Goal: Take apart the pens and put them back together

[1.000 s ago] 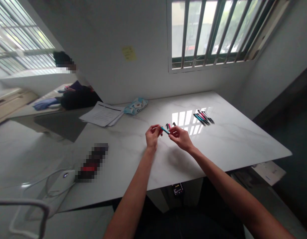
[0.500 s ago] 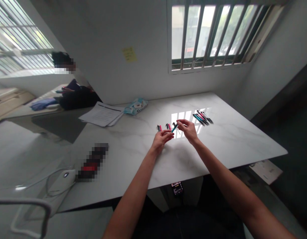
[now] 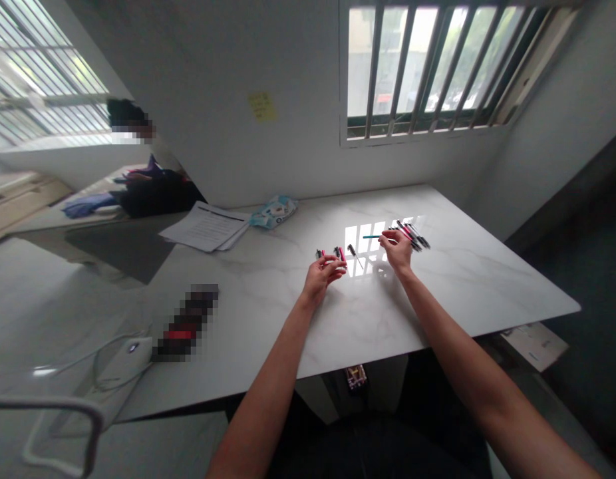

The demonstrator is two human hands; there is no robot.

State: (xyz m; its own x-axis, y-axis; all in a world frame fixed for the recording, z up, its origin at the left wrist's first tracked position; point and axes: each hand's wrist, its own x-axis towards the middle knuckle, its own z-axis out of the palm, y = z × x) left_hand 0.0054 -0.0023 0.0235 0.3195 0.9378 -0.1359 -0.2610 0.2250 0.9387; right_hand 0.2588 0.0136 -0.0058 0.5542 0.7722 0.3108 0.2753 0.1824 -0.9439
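A glossy white marble counter (image 3: 268, 299) stood below a barred window (image 3: 418, 66), with papers (image 3: 205, 227) and a wipes pack (image 3: 273, 211) near the wall. The right hand (image 3: 398, 251) had its grip clamped on a teal pen (image 3: 372, 237), just beside a row of pens (image 3: 415, 236). The pen's long axis ran across the view, its free end pointing left. The left hand (image 3: 318, 276) curled at short pen pieces (image 3: 332, 253); whether its grip was closed could not be told.
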